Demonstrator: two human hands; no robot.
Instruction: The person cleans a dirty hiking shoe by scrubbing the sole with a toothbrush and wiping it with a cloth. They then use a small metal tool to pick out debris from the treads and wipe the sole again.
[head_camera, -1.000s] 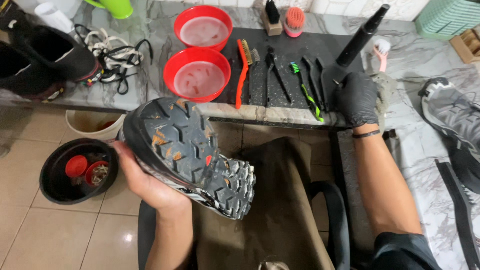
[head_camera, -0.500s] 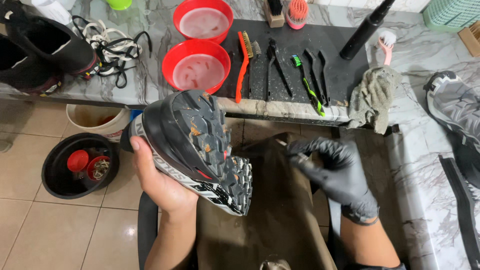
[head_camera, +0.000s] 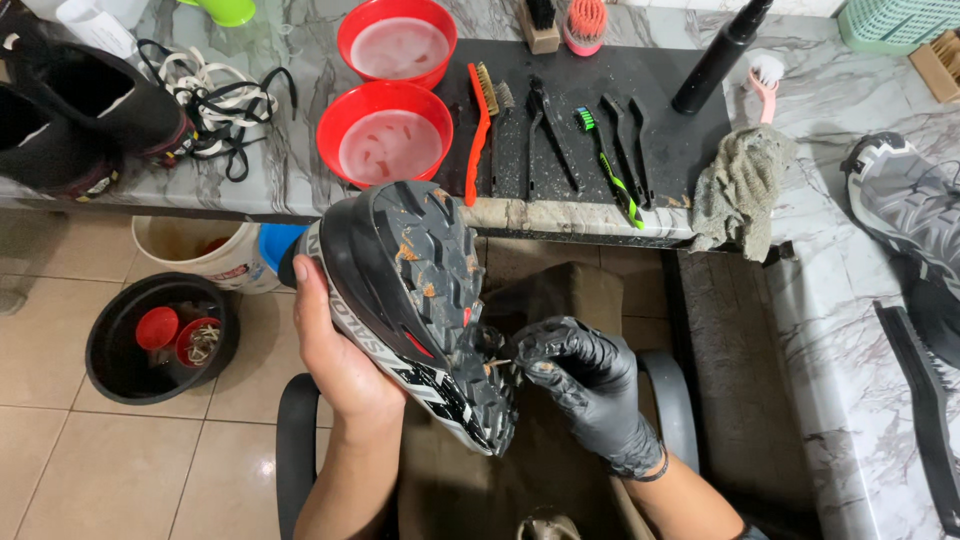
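Shoe (head_camera: 405, 300) first — I am cradling it sole-up in my left hand (head_camera: 335, 355), over my lap and just off the near edge of the bench (head_camera: 280, 165). My bare fingers are wrapping the upper from underneath, closed around it, with the thumb side lying along the white-marked edge of the sole. Its long axis is running from about eleven o'clock, up by the red bowl (head_camera: 385, 135), down to about five o'clock, where it is tilting toward me.

My right hand (head_camera: 585, 375), in a black glove, is sitting at three o'clock from that lower end and is the nearer of the two to the dirty lugs. Its fingers are curled almost shut, thumb and forefinger pinching something thin and pale — a small pick or stick, I am judging, though it is too small to tell — whose tip is touching the tread right at the lower end, among orange specks of mud.

Farther out, at twelve o'clock, the brushes (head_camera: 560, 130) are lying in a row on a black mat (head_camera: 665, 145), with a grey rag (head_camera: 740, 190) draping over the bench edge at two o'clock.
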